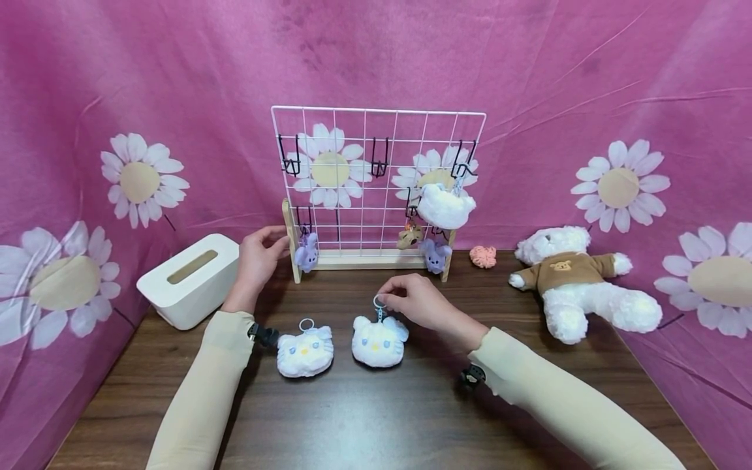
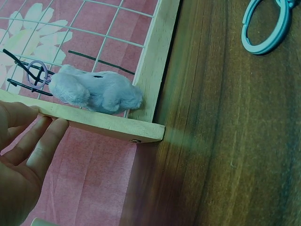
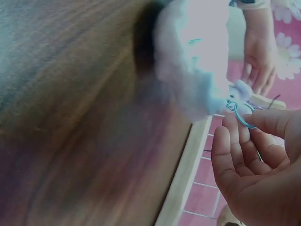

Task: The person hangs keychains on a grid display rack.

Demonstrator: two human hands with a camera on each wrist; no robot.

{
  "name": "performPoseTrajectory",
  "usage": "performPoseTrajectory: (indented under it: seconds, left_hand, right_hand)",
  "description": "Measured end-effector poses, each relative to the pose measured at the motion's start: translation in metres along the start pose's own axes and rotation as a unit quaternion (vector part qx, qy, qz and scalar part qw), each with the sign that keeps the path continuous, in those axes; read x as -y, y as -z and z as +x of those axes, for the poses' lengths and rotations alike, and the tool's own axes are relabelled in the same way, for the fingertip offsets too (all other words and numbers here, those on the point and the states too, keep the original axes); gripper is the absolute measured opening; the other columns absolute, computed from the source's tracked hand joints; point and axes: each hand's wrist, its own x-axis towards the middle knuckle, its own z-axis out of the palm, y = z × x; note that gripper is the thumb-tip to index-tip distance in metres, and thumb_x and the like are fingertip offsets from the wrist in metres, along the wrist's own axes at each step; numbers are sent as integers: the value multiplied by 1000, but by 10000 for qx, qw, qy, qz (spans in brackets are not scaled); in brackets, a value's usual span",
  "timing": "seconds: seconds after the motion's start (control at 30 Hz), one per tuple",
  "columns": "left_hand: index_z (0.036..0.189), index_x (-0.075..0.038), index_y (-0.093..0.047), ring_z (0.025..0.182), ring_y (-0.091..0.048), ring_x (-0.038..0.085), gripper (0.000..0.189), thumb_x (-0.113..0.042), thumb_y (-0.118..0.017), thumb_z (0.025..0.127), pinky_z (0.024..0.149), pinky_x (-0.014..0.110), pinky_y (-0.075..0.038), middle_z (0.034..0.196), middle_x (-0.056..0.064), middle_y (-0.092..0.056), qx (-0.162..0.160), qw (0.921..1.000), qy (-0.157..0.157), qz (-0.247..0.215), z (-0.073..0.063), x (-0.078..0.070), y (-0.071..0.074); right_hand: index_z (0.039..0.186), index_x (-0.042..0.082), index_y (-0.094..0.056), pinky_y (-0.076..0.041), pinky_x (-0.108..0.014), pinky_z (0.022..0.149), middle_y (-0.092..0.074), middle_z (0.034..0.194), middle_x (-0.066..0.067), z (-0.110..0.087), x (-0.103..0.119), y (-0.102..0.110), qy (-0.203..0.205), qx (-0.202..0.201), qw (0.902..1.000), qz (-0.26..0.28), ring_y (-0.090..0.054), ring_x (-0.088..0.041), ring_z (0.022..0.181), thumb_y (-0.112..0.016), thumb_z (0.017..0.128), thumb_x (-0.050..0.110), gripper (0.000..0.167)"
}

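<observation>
My right hand [image 1: 414, 297] pinches the blue key ring [image 3: 245, 117] of a white plush cat keychain [image 1: 378, 344] between thumb and finger. In the right wrist view the plush hangs from that ring by a short chain. A second white cat keychain [image 1: 305, 356] lies on the table to its left, its ring [image 2: 265, 28] pointing toward the rack. My left hand [image 1: 262, 261] touches the outer side of the left wooden post [image 2: 108, 126] of a white grid rack [image 1: 365, 196], its fingers nearly straight. Just inside that post hangs a purple plush keychain [image 2: 94, 87].
Black hooks [image 1: 380, 158] sit on the grid. A white plush [image 1: 446, 205], a small brown plush [image 1: 409, 237] and another purple plush [image 1: 435, 255] hang at right. Around the rack are a white tissue box [image 1: 194, 281], a pink heart-shaped item [image 1: 483, 256] and a teddy bear [image 1: 572, 277].
</observation>
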Motion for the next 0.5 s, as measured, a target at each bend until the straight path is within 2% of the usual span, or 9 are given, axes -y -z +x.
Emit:
performPoseTrajectory:
  seconds: [0.33,0.5]
  left_hand:
    - [139,6,-74,91,-75,3,31,-6,-70,110,83,14,-70,130,34,-76,-2,10000,4,45,1,0,0]
    - [139,6,-73,95,-76,7,31,-6,-70,110,89,23,-72,130,33,-76,18,10000,42,86,1,0,0]
  right_hand:
    - [109,15,-84,-69,-29,78,-83,101,-5,0,7,15,7,-96,9999,99,-82,-25,91,-73,111,25,15]
    - [109,16,-84,-67,-29,78,-80,99,-4,0,9,18,155,-173,9997,25,-78,-18,87,-73,111,25,15]
